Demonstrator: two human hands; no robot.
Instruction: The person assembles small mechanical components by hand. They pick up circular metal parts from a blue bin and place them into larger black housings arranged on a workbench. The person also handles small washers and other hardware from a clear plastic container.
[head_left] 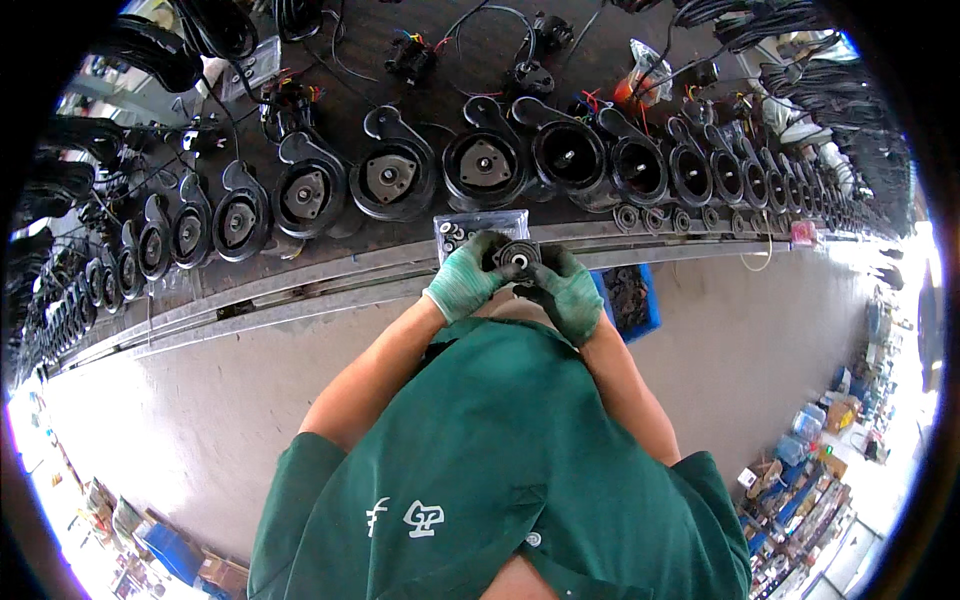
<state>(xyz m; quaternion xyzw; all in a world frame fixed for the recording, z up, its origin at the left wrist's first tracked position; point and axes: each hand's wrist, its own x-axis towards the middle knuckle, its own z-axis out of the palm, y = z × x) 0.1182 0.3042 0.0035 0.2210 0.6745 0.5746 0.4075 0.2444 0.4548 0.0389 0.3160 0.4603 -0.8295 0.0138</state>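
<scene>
Between my two gloved hands is a small round black flange with a pale ring at its centre. My left hand, in a green work glove with dark fingertips, grips its left side. From the right, my right hand pinches the same flange, its fingers partly hidden beneath. Just beyond my left hand, a clear plastic tray with small rings in it lies at the bench edge. The nearest black round housing with a metal plate inside stands behind the tray. Right of it, another housing shows a bare shaft.
Black housings line the dark bench to both sides, with cables and small motors behind them. Several round flanges lie along its metal edge. A blue crate with dark parts sits below the edge, right of my right hand.
</scene>
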